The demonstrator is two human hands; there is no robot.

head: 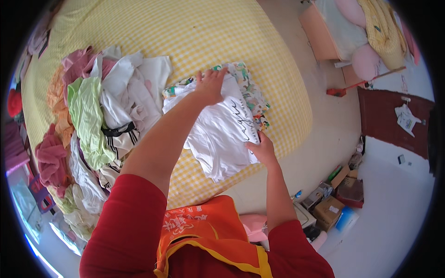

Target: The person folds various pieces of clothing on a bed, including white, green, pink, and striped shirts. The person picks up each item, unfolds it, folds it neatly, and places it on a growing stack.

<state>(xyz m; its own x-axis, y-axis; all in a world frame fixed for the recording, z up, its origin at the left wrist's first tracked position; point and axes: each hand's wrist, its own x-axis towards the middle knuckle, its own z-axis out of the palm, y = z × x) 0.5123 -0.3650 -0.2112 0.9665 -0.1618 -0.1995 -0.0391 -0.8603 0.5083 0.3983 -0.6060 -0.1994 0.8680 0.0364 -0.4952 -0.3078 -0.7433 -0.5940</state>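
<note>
A white T-shirt (212, 128) with black lettering lies in front of me, loosely folded and wrinkled. My left hand (211, 87) rests flat on its far part, palm down and fingers spread. At the shirt's right edge, my right hand (263, 148) pinches the cloth, thumb on top and the other fingers partly hidden. Beneath the shirt, folded cloth with a colourful print (247, 81) shows along the far and right sides. All of this sits on a bed with a yellow-and-white checked cover (222, 41).
Left of the shirt is a heap of crumpled clothes, including a light-green garment (87, 118), white garments (121, 83) and a pink fleece piece (52, 160). Cardboard boxes (326, 212) stand on the floor at right. A dark red door (382, 118) and a pink-sided piece of furniture (320, 34) lie beyond.
</note>
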